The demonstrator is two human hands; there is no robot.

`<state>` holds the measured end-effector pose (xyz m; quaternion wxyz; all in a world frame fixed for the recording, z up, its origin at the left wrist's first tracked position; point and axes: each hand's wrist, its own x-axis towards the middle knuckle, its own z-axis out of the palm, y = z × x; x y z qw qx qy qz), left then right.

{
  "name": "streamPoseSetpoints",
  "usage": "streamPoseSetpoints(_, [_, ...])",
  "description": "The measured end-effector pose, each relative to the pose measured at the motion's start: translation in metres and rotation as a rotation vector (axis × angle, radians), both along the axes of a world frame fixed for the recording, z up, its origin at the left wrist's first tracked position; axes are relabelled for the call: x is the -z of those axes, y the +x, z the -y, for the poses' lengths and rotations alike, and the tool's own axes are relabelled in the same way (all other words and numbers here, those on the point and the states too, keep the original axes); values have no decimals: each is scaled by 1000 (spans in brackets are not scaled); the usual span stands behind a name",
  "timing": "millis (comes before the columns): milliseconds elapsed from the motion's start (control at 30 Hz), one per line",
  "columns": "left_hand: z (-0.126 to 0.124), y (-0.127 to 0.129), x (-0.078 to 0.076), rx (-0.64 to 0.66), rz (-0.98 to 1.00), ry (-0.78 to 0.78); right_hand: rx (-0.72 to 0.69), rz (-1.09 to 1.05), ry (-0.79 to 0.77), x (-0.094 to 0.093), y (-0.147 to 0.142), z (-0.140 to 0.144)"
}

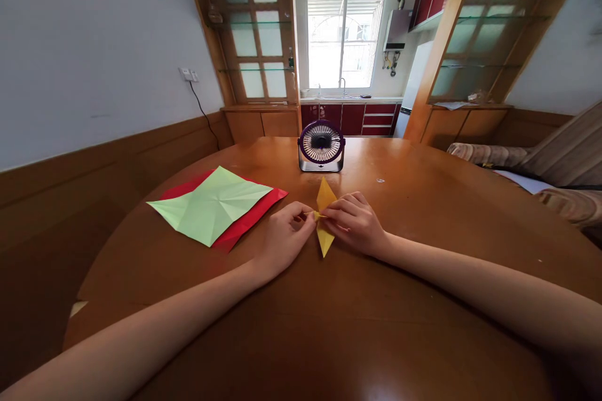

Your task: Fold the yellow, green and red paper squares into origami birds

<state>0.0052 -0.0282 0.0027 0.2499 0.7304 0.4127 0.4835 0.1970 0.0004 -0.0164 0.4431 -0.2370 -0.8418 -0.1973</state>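
Between my two hands is a piece of folded yellow origami paper [325, 240], with one pointed end toward the fan and the other toward me. My left hand [288, 235] pinches the paper's middle from the left, thumb against fingertips. From the right, my right hand [356, 223] grips the same middle part, its fingers bent over the paper. The fingers partly hide the centre, so its exact folds cannot be made out. Left of my hands, a creased light green sheet [211, 203] overlaps a red sheet [254, 216] on the table.
A small purple desk fan [322, 143] stands on the wooden table [320, 338] just beyond the paper. A tiny scrap [380, 180] lies to the right of it. Past the table's right edge is a striped cushioned seat [489, 153].
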Motion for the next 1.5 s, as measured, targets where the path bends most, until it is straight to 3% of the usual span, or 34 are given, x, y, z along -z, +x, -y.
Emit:
streamPoseSetpoints(400, [-5, 1, -1, 143, 342, -518, -1, 31, 67, -3, 1, 1])
streamPoseSetpoints(600, [-7, -4, -4, 184, 249, -500, -3, 96, 160, -6, 0, 2])
streamPoseSetpoints(867, [-10, -6, 2, 227, 187, -415, -12, 37, 66, -1, 1, -2])
streamPoseSetpoints(1133, [-16, -10, 1, 257, 265, -548, -65, -9, -138, 1, 2, -5])
streamPoseSetpoints(1500, [-17, -12, -1, 230, 338, -682, -75, -31, -228, 1, 2, -5])
